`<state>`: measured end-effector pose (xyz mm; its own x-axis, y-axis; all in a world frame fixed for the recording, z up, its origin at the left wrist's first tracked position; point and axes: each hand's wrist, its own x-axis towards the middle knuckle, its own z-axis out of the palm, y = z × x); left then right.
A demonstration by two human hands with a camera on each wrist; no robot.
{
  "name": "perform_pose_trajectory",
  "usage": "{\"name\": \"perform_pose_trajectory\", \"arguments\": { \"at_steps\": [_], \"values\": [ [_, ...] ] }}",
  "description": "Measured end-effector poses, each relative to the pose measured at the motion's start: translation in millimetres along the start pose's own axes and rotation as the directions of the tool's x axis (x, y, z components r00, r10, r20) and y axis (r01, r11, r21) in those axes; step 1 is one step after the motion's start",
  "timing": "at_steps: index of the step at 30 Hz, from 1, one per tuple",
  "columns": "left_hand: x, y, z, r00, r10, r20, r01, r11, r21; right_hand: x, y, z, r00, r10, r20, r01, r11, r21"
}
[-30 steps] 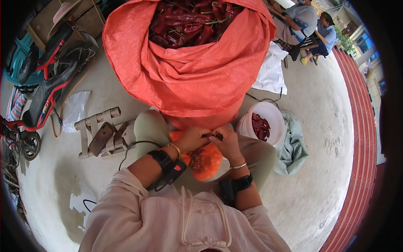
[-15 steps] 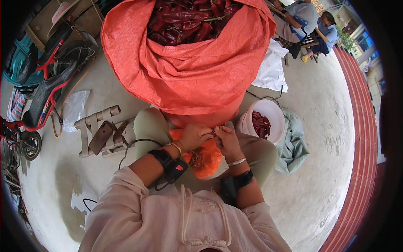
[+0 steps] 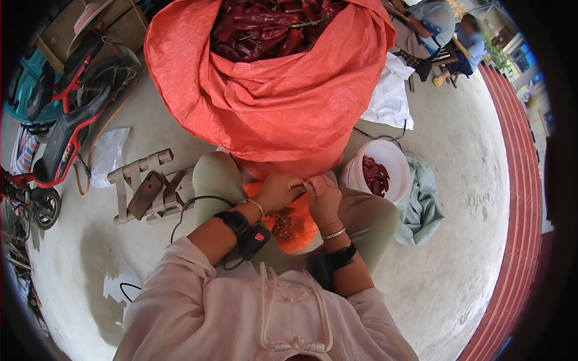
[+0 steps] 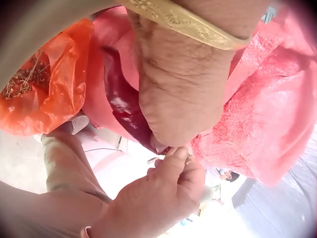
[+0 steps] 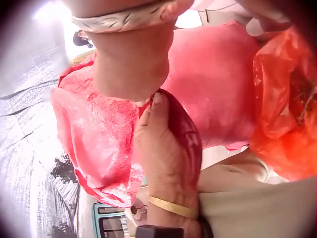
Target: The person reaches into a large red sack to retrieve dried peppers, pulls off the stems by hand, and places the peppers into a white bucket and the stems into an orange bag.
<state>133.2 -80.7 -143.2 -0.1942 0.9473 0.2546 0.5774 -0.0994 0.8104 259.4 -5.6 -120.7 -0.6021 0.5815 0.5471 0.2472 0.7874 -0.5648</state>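
A dark red dried chili pepper (image 4: 121, 94) lies along my left hand (image 3: 280, 191), which holds it near one end. In the right wrist view the glossy chili body curves beside the left palm. My right hand (image 3: 323, 198) meets the left, its thumb and fingertips pinching at the chili's stem end (image 4: 167, 149). Just below both hands, an orange plastic bag (image 3: 295, 228) with dry stems in it sits between the knees. Right beyond them stands a large red woven sack (image 3: 271, 114), full of dried chilies (image 3: 259, 30).
A white bucket (image 3: 394, 159) with some red chilies stands by the right knee, next to a grey-green sack (image 3: 421, 204). To the left, a phone (image 3: 145, 195) lies on a small wooden stool (image 3: 159, 157). A red scooter (image 3: 72, 120) is further left; two people sit at the back right.
Both hands stay together in front of the red sack. The right hand has shifted slightly left, and its fingers have drawn in closer against the left fingertips.
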Motion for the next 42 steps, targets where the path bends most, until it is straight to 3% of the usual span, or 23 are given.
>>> {"name": "perform_pose_trajectory", "arguments": {
  "at_steps": [2, 5, 6, 7, 8, 9, 12, 14, 15, 16, 17, 20, 21, 22, 23, 26, 29, 32, 33, 35, 38, 39, 42],
  "values": [
    [3, 1, 0, 1.000, -0.013, -0.011, 0.013, 1.000, 0.021, 4, -4, -2, 0.996, -0.084, -0.019, 0.080, 0.982, -0.169],
    [6, 7, -6, 0.998, -0.056, 0.002, 0.056, 0.998, 0.018, -5, 10, 12, 0.953, 0.301, -0.038, -0.286, 0.933, 0.218],
    [6, 7, -7, 0.997, -0.075, 0.010, 0.075, 0.997, 0.011, -5, 18, 10, 0.829, 0.559, 0.032, -0.497, 0.709, 0.501],
    [4, 4, -7, 0.996, -0.075, 0.050, 0.073, 0.997, 0.041, -4, 30, 2, 0.647, 0.741, 0.180, -0.610, 0.361, 0.705],
    [0, -1, -7, 0.993, -0.076, 0.087, 0.070, 0.995, 0.070, -2, 44, -6, 0.439, 0.813, 0.382, -0.606, -0.046, 0.794],
    [-3, -4, -7, 0.989, -0.080, 0.125, 0.067, 0.993, 0.100, -2, 58, -13, 0.484, 0.807, 0.339, -0.653, 0.074, 0.754],
    [-2, -4, -9, 0.973, -0.230, 0.011, 0.230, 0.966, -0.120, -4, 74, -20, 0.659, 0.700, 0.276, -0.714, 0.468, 0.520],
    [1, -12, -8, 0.928, -0.371, 0.022, 0.354, 0.863, -0.360, -17, 59, -11, 0.768, 0.524, 0.368, -0.621, 0.750, 0.227],
    [1, -16, -7, 0.898, -0.439, 0.040, 0.405, 0.785, -0.470, -26, 60, -5, 0.786, 0.349, 0.510, -0.444, 0.893, 0.074],
    [0, -18, -6, 0.894, -0.445, 0.053, 0.409, 0.762, -0.502, -35, 62, 5, 0.733, 0.184, 0.655, -0.211, 0.977, -0.038],
    [0, -19, -6, 0.892, -0.447, 0.066, 0.411, 0.741, -0.531, -43, 66, 13, 0.616, 0.046, 0.786, 0.054, 0.993, -0.100],
    [1, -25, -3, 0.878, -0.466, 0.109, 0.423, 0.650, -0.631, -31, 31, 2, 0.687, 0.070, 0.723, 0.035, 0.991, -0.129],
    [0, -24, -3, 0.870, -0.476, 0.125, 0.430, 0.610, -0.666, -27, 32, 1, 0.680, 0.206, 0.704, -0.272, 0.962, -0.019],
    [0, -23, -3, 0.878, -0.467, 0.105, 0.415, 0.633, -0.654, -21, 35, 2, 0.630, 0.334, 0.701, -0.548, 0.831, 0.096],
    [0, -23, -3, 0.886, -0.456, 0.086, 0.399, 0.656, -0.641, -17, 37, 1, 0.544, 0.442, 0.713, -0.764, 0.611, 0.205],
    [1, -11, -9, 0.902, -0.409, 0.140, 0.389, 0.627, -0.675, -6, 15, -10, 0.568, 0.383, 0.729, -0.802, 0.459, 0.383],
    [1, -2, -9, 0.897, -0.410, 0.165, 0.391, 0.563, -0.729, -8, 18, -8, 0.575, 0.383, 0.723, -0.795, 0.473, 0.381],
    [3, -2, -7, 0.867, -0.472, 0.160, 0.446, 0.593, -0.670, -12, 48, -16, 0.601, 0.529, 0.599, -0.785, 0.247, 0.568],
    [2, -4, -8, 0.854, -0.497, 0.156, 0.473, 0.615, -0.630, -10, 53, -24, 0.601, 0.631, 0.490, -0.701, 0.122, 0.703],
    [1, -6, -9, 0.882, -0.450, 0.136, 0.451, 0.726, -0.519, -4, 61, -38, 0.499, 0.817, 0.289, -0.413, -0.069, 0.908],
    [-2, 1, -9, 0.929, -0.352, 0.117, 0.368, 0.839, -0.400, 18, 42, -53, 0.173, 0.960, 0.219, -0.434, -0.125, 0.892],
    [-2, 5, -11, 0.943, -0.313, 0.110, 0.332, 0.869, -0.367, 13, 44, -49, 0.203, 0.938, 0.280, -0.445, -0.167, 0.880],
    [3, 32, -23, 0.978, -0.192, 0.077, 0.207, 0.896, -0.393, -2, 53, -35, 0.467, 0.772, 0.431, -0.563, -0.116, 0.818]
  ]
}}
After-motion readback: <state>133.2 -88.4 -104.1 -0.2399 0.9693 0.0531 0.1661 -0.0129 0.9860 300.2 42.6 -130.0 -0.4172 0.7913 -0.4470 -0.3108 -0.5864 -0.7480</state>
